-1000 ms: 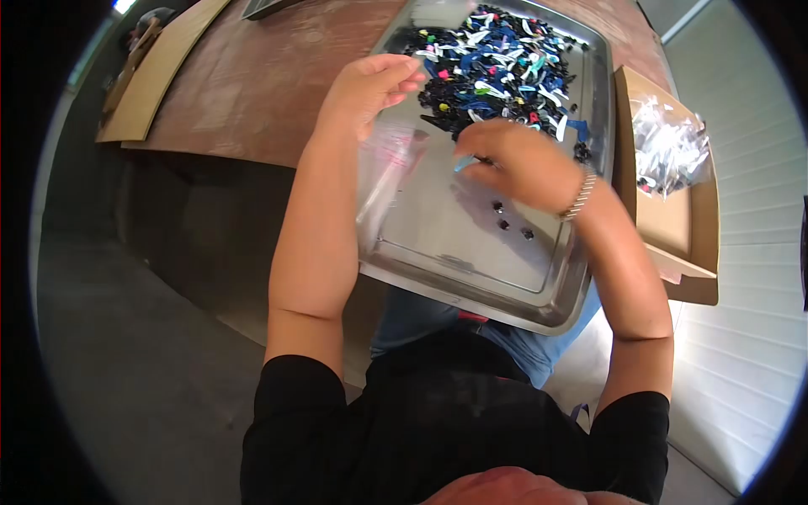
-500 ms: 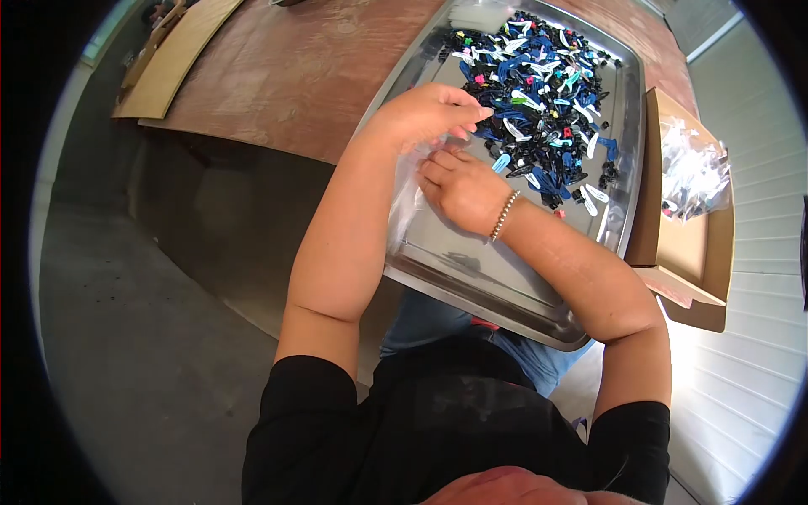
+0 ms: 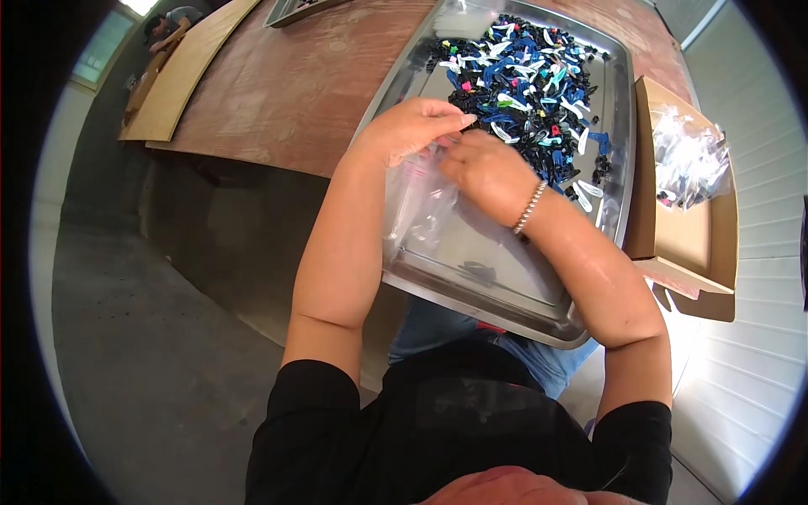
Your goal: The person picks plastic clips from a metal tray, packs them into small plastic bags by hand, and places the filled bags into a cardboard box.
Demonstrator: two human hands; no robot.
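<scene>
A clear plastic zip bag (image 3: 414, 200) with a reddish line near its mouth hangs over the left part of a metal tray (image 3: 530, 315). My left hand (image 3: 414, 132) is closed on the bag's top edge, thumb and fingers pinched together. Close beside it, my right hand (image 3: 490, 175), with a beaded bracelet at the wrist, has its fingers curled at the bag's mouth; the fingertips are partly hidden. Just beyond both hands lies a heap of small hair clips (image 3: 539, 93), mostly black, dark blue and white, with a few bright ones.
An open cardboard box (image 3: 683, 240) holding filled clear bags (image 3: 692, 160) stands right of the tray. More clear plastic (image 3: 463, 21) lies at the tray's far left corner. Another tray (image 3: 295, 10) rests on the wooden table (image 3: 295, 84). Another person (image 3: 172, 29) is at the far left.
My right hand has moved up and to the right, to the bag's mouth. More of the bag shows below my hands. The view has shifted slightly, bringing the other person into sight.
</scene>
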